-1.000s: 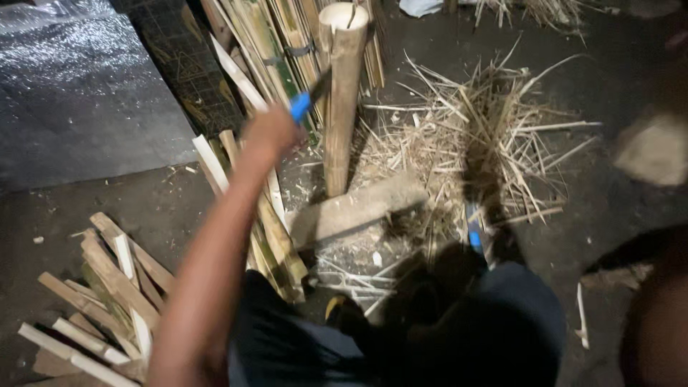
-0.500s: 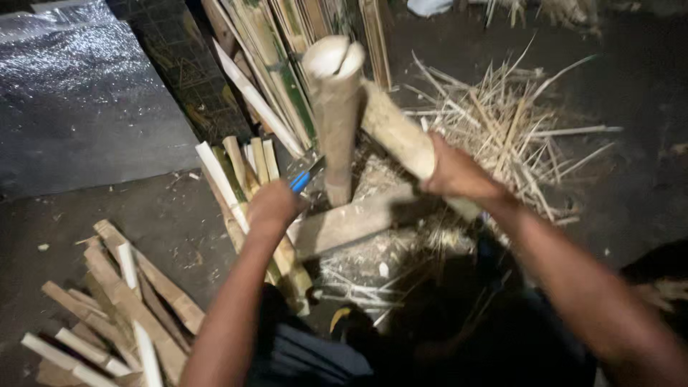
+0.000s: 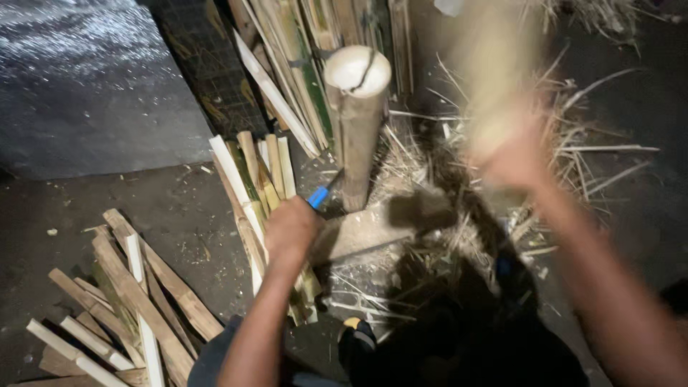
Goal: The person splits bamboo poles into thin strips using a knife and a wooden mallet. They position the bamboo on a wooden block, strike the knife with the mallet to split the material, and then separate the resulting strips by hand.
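In the head view, the bamboo pole [image 3: 356, 129] stands upright in the middle of the frame, on a flat wooden block [image 3: 362, 233] on the floor. The left hand [image 3: 290, 229] is closed around a blue-handled knife [image 3: 324, 192] just beside the pole's base. The right hand [image 3: 512, 154], at the right, is blurred, clamped on a pale wooden club [image 3: 494, 79]. Split strips [image 3: 129, 301] lie at lower left.

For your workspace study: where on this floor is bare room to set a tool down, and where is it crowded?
Bare floor lies between the grey sheet and the split slats, left of the left hand. It is crowded around the upright bamboo pole, and straw litter lies beyond the blurred right hand.
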